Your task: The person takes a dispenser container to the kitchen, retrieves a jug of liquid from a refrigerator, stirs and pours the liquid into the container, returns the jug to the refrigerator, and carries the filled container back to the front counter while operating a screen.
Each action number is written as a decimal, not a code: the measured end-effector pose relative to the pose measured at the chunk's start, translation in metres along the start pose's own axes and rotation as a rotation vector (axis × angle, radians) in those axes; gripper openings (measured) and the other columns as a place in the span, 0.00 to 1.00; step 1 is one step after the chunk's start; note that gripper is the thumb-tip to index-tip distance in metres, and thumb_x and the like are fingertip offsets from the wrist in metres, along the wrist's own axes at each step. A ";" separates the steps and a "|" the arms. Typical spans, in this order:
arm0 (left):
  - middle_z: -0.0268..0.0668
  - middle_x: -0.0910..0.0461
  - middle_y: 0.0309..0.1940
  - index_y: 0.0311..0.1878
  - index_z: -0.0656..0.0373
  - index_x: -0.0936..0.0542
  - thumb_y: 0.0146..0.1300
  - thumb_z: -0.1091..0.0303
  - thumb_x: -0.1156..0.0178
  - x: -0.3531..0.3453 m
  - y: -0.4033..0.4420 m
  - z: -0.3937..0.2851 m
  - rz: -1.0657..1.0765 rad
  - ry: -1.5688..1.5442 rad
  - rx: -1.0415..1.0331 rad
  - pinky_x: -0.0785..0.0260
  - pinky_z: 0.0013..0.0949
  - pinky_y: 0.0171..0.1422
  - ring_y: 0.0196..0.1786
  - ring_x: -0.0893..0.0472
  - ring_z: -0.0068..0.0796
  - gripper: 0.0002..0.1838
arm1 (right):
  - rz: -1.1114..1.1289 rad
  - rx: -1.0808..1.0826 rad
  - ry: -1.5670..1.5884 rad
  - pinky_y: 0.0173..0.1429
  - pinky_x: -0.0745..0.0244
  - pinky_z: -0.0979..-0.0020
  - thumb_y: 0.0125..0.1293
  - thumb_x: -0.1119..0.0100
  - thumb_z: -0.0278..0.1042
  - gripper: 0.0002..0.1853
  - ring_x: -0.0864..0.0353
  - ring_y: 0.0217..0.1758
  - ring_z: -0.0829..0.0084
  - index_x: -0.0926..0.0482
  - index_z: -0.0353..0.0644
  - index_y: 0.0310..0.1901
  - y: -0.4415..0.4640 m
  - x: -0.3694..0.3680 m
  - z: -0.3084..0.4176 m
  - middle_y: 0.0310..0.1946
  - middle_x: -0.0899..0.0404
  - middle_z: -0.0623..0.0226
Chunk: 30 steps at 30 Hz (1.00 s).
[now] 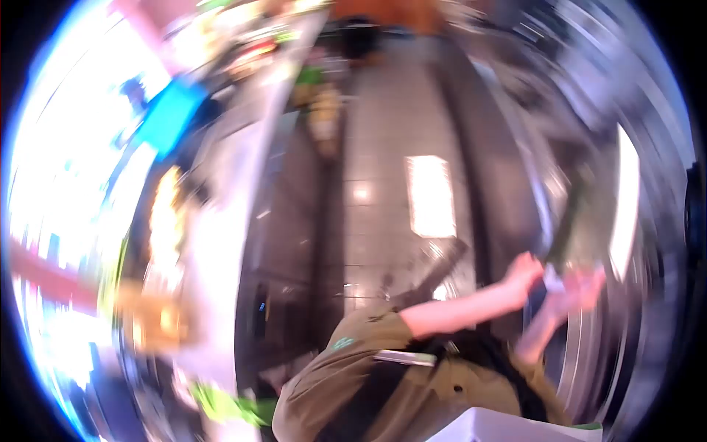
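Observation:
Motion blurs most of the view. My left hand is at the right, over the edge of the counter there, with its fingers curled closed. Just beyond it, my right hand is smeared, and its fingers do not show clearly. Between the two hands lies a small pale thing, perhaps cloth or paper; I cannot tell which hand holds it. A long dark green shape stretches away from the hands, too blurred to name.
A tiled floor aisle runs between dark cabinets and the right-hand counter. The pale left counter bears a tan box-like thing and a bright blue object. Close below me is a white plastic edge.

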<state>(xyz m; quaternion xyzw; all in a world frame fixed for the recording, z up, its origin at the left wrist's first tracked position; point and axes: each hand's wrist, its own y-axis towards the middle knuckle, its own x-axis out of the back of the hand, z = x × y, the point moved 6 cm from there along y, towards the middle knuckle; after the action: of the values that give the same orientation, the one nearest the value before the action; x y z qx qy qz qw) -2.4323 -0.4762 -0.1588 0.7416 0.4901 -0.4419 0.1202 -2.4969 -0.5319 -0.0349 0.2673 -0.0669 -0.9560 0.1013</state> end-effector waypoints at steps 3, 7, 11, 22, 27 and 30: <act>0.31 0.26 0.20 0.23 0.56 0.26 0.47 0.64 0.45 0.027 0.062 -0.041 -0.211 -0.159 0.405 0.34 0.26 0.27 0.24 0.26 0.25 0.06 | -0.004 0.080 0.011 0.19 0.48 0.82 0.60 0.56 0.41 0.15 0.44 0.16 0.83 0.35 0.43 0.19 -0.001 -0.090 -0.045 0.14 0.42 0.77; 0.31 0.28 0.17 0.20 0.54 0.30 0.46 0.63 0.48 0.069 0.180 -0.096 -0.255 -0.117 0.499 0.36 0.27 0.25 0.20 0.29 0.24 0.07 | 0.312 -0.093 -0.039 0.17 0.56 0.80 0.60 0.54 0.40 0.20 0.49 0.12 0.83 0.39 0.41 0.13 0.021 -0.191 -0.138 0.09 0.47 0.75; 0.28 0.35 0.11 0.15 0.51 0.33 0.45 0.64 0.50 0.132 0.263 -0.175 -0.214 -0.123 0.432 0.48 0.25 0.16 0.12 0.36 0.22 0.08 | 0.416 -0.072 -0.083 0.17 0.57 0.80 0.61 0.56 0.41 0.21 0.50 0.11 0.83 0.40 0.41 0.13 -0.012 -0.298 -0.201 0.09 0.48 0.74; 0.30 0.31 0.19 0.24 0.56 0.28 0.56 0.62 0.55 0.210 0.516 -0.428 -0.425 0.302 -0.117 0.42 0.26 0.27 0.23 0.35 0.21 0.11 | 0.506 -0.152 -0.035 0.16 0.57 0.81 0.61 0.56 0.45 0.21 0.50 0.12 0.85 0.43 0.45 0.14 -0.007 -0.624 -0.381 0.09 0.51 0.77; 0.32 0.29 0.20 0.26 0.58 0.27 0.54 0.64 0.57 0.228 0.665 -0.523 -0.191 0.370 -0.056 0.40 0.26 0.30 0.26 0.31 0.22 0.11 | 0.403 -0.225 0.206 0.14 0.55 0.82 0.60 0.56 0.34 0.11 0.48 0.12 0.87 0.37 0.44 0.20 0.022 -0.771 -0.473 0.11 0.46 0.79; 0.30 0.26 0.26 0.31 0.56 0.26 0.54 0.62 0.53 0.218 0.742 -0.589 -0.123 0.178 0.050 0.35 0.28 0.39 0.32 0.28 0.20 0.10 | 0.457 -0.164 0.224 0.13 0.56 0.83 0.61 0.56 0.35 0.15 0.47 0.10 0.88 0.38 0.45 0.17 0.051 -0.862 -0.530 0.09 0.45 0.79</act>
<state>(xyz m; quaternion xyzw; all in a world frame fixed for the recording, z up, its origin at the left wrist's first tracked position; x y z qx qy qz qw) -1.4696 -0.3446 -0.1748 0.7492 0.5323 -0.3929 0.0302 -1.4898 -0.4232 -0.0462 0.3400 -0.0362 -0.8750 0.3426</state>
